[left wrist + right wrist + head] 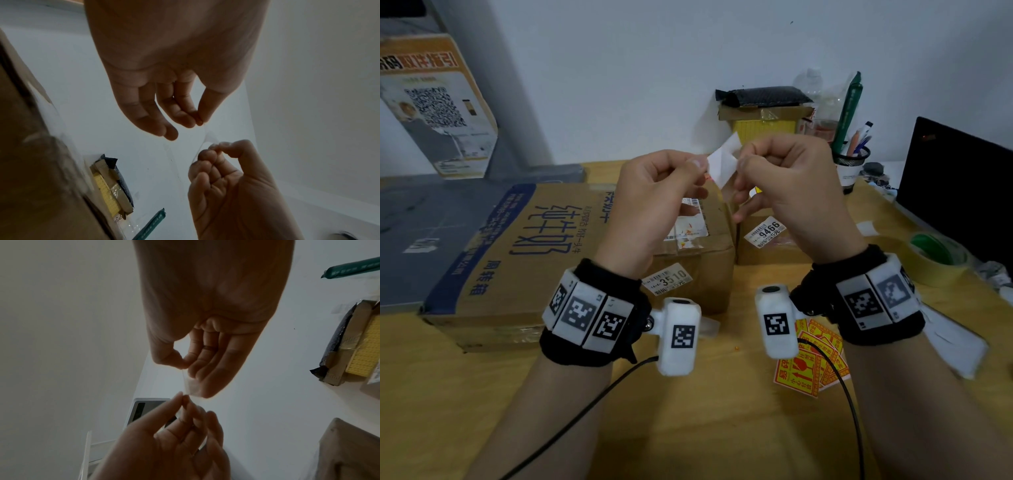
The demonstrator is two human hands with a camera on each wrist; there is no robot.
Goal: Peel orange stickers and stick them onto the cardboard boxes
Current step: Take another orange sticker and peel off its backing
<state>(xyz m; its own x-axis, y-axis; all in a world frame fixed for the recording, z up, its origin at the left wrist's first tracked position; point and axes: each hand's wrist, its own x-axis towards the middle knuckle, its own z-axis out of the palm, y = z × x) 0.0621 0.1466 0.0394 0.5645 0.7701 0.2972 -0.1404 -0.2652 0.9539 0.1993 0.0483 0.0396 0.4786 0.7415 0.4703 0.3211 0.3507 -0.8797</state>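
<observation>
Both hands are raised over the boxes and pinch one sticker [722, 162], whose white backing faces me. My left hand [700, 165] pinches its left edge between thumb and fingertips. My right hand [742, 161] pinches the right edge. In the left wrist view the sticker [207, 138] shows edge-on between the left hand [200, 121] and the right hand [213, 151]. The right wrist view shows the sticker [191, 386] between the right hand [185, 367] and the left hand [184, 398]. A pile of orange stickers [808, 359] lies on the table near my right wrist. Three cardboard boxes stand behind: large [517, 260], middle [698, 270], small [767, 243].
The wooden table [705, 428] carries a pen holder [851, 164], a tape roll [935, 260] and a dark laptop screen [955, 195] on the right. White papers [955, 342] lie by my right wrist. A stacked box with a black bag [760, 106] stands at the back.
</observation>
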